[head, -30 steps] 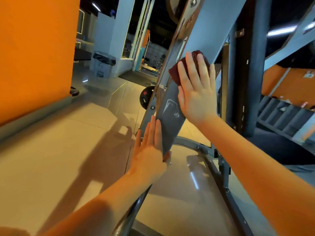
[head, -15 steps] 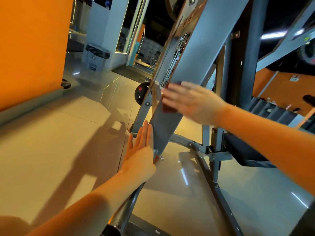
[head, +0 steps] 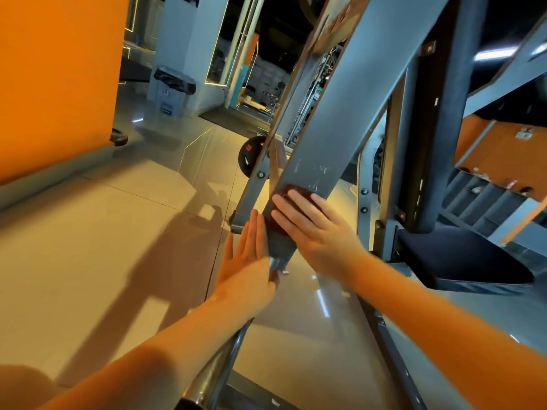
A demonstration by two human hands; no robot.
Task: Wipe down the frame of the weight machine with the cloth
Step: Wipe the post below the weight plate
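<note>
Right grip (head: 313,229) lies flat, fingers straight, pressing the dark red cloth (head: 299,193) under them onto the slanted frame beam (head: 340,119). Left grip (head: 245,261), also straight-fingered, rests against the beam's edge just beside it.

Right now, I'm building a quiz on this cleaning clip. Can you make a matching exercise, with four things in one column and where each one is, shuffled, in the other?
1 cloth
2 left hand
3 weight plate
4 bin

A by the far white pillar
B under the right hand on the grey beam
C flat against the beam's left side
D partly behind the frame leg

Pairs: 1-B, 2-C, 3-D, 4-A
</note>
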